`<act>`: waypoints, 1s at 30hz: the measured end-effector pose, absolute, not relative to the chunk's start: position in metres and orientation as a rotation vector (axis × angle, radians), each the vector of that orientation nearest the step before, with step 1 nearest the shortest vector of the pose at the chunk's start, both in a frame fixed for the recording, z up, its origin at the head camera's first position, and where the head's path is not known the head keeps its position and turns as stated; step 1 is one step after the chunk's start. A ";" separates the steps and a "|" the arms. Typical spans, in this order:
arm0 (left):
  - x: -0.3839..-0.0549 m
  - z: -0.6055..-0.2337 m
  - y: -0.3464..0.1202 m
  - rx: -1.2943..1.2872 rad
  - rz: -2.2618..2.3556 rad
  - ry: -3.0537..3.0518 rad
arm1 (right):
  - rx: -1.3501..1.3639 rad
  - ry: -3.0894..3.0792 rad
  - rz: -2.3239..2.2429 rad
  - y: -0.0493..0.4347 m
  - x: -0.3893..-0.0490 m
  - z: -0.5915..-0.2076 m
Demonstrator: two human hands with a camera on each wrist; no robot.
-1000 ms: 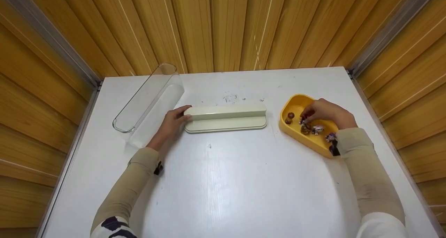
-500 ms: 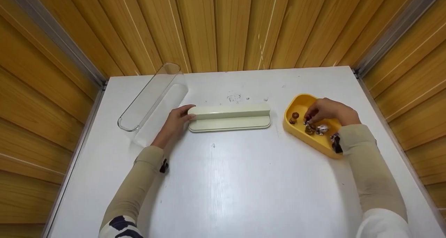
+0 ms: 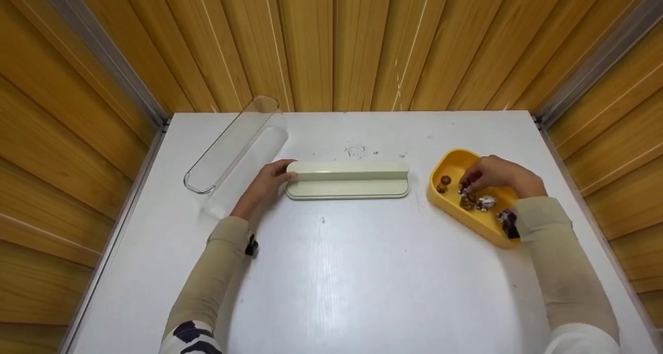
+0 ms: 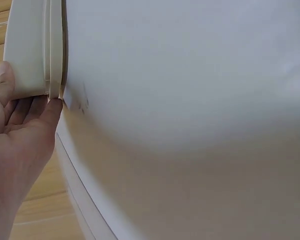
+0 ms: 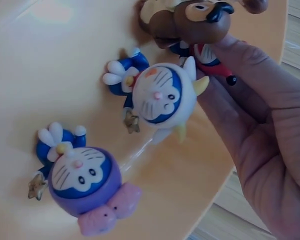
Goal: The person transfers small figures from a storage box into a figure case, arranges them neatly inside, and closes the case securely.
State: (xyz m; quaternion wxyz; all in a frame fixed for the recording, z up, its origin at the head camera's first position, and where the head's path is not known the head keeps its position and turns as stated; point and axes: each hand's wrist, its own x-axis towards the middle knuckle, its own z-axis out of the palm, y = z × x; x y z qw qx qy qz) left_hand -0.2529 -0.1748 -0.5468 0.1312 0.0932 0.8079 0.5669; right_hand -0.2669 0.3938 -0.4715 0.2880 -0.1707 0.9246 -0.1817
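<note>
My left hand (image 3: pixel 267 184) grips the left end of a pale green stepped stand (image 3: pixel 347 189), which lies lengthwise across the white table. In the left wrist view, the thumb and fingers bracket the stand's end. My right hand (image 3: pixel 505 177) reaches into a yellow tray (image 3: pixel 463 220) and pinches a small red-and-blue figurine (image 5: pixel 207 56), partly hidden behind a brown-headed figurine (image 5: pixel 202 22). Beside it lie a white-hooded, horned cat figurine (image 5: pixel 162 95) and a purple-hooded one (image 5: pixel 85 172). Another brown figurine (image 3: pixel 444 183) is near the tray's left wall.
A long clear box (image 3: pixel 233 146) with rounded ends lies slanted at the table's back left. Yellow wood-look panels (image 3: pixel 331 43) rise behind and at both sides of the white table (image 3: pixel 331 271).
The whole head view has shifted, so everything appears farther right. Left hand stays at the stand's end; right hand stays among the figurines in the tray, with little visible movement.
</note>
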 end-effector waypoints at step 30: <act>-0.253 -0.551 -0.160 0.201 1.779 2.322 | -0.633 2.661 -0.335 0.316 -0.269 -0.418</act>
